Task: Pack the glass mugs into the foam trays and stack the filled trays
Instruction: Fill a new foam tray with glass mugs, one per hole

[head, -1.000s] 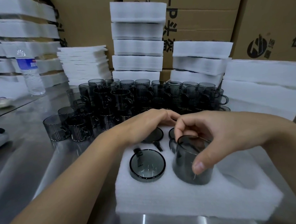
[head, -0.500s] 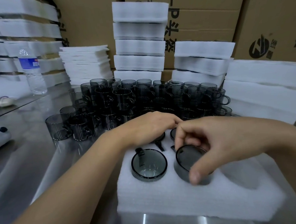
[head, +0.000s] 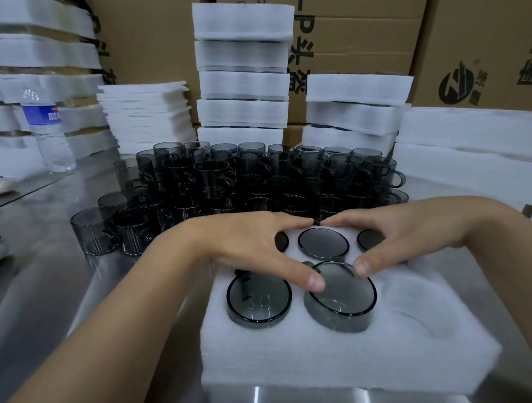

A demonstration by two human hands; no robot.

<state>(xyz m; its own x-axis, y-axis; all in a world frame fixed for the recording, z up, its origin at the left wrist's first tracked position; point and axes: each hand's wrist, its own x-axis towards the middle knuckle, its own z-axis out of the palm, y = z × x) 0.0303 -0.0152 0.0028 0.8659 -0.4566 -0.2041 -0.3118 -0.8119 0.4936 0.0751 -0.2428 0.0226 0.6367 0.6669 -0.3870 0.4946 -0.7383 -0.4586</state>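
Fingers of both hands lie spread and straight over the tray, gripping nothing.
Thumbs of left hand and right hand touch the middle front mug, seated in its hole. Five holes look filled, though two are half hidden; the front right pocket is empty, and many loose mugs wait behind.

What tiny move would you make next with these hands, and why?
Probably press the front middle mug a little deeper: the thumbs of the left hand and right hand rest at its rim, and its wall stands above the foam tray. The front right pocket is empty.
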